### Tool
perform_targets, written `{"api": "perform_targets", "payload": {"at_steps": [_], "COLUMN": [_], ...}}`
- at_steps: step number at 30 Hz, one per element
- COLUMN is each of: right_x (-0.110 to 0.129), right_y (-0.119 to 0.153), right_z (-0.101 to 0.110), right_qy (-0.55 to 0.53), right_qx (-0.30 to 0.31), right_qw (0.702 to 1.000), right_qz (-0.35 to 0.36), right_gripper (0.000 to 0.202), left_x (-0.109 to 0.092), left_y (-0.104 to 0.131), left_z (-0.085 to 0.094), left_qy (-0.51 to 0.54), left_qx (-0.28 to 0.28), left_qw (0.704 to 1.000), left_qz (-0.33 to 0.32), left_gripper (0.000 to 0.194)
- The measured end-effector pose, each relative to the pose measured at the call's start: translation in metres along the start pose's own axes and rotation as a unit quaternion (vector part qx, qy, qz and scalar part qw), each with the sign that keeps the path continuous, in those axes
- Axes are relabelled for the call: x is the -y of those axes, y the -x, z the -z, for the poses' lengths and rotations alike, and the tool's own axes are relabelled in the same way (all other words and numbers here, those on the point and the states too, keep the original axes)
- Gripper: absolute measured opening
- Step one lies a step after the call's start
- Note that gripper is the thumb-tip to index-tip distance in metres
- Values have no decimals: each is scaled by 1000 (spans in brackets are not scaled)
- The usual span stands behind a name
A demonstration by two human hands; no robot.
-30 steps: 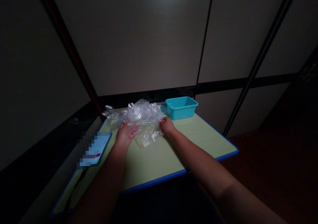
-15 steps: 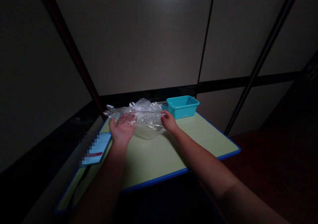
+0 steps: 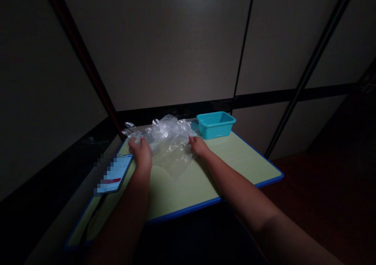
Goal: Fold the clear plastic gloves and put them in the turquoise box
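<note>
Clear, crumpled plastic bags lie spread over the back left of a pale green table. My right hand pinches the right edge of the nearer clear bag, below the turquoise bin. My left hand is at the left side of the plastic, thumb raised and fingers apart, with nothing visibly held. Part of its fingers is hidden behind the hand.
A turquoise bin stands at the table's back right. A phone with a lit screen lies at the left edge, beside my left forearm. Dark-framed panels rise behind the table.
My left hand has turned from palm up to thumb up and come off the plastic. The near bag hangs lower toward me, its edge still in my right hand.
</note>
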State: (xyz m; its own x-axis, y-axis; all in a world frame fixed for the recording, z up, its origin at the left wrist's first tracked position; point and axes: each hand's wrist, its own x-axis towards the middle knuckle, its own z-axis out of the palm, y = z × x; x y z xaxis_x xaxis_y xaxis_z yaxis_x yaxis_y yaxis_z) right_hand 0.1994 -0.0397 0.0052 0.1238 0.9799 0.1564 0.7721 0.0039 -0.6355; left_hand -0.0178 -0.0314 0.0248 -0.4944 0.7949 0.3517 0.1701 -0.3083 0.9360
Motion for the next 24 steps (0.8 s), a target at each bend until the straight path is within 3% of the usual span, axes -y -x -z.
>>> {"api": "perform_targets", "payload": {"at_steps": [1, 3, 5, 7, 10, 13, 20, 22, 24], "right_x": [1, 3, 4, 4, 3, 0, 0, 1, 1], "right_y": [1, 4, 6, 7, 6, 5, 7, 8, 9], "right_z": [0, 1, 1, 1, 2, 3, 5, 5, 4], "right_qy": [13, 48, 84, 113, 137, 156, 187, 190, 188], "right_qx": [4, 18, 39, 64, 90, 98, 84, 81, 79], "right_qw": [1000, 999, 995, 991, 985, 981, 979, 978, 978], "right_qz": [5, 15, 27, 43, 59, 53, 19, 22, 34], "right_gripper": [49, 41, 33, 26, 18, 19, 25, 24, 23], "left_x": [-2, -6, -9, -7, 1, 6, -5, -10, -15], "left_y": [2, 8, 16, 24, 32, 35, 42, 46, 49], "left_z": [0, 0, -3, -6, -7, -3, 1, 2, 2], "left_qy": [-66, -155, -190, -232, -356, -456, -496, -496, -493], "left_qx": [-36, -31, 90, 247, 427, 481, 548, 556, 539], "left_qw": [994, 968, 940, 895, 790, 719, 664, 661, 677], "left_qz": [-81, -197, -268, -289, -259, -211, -113, -90, -86], "left_gripper": [45, 40, 33, 33, 44, 75, 102, 105, 104]}}
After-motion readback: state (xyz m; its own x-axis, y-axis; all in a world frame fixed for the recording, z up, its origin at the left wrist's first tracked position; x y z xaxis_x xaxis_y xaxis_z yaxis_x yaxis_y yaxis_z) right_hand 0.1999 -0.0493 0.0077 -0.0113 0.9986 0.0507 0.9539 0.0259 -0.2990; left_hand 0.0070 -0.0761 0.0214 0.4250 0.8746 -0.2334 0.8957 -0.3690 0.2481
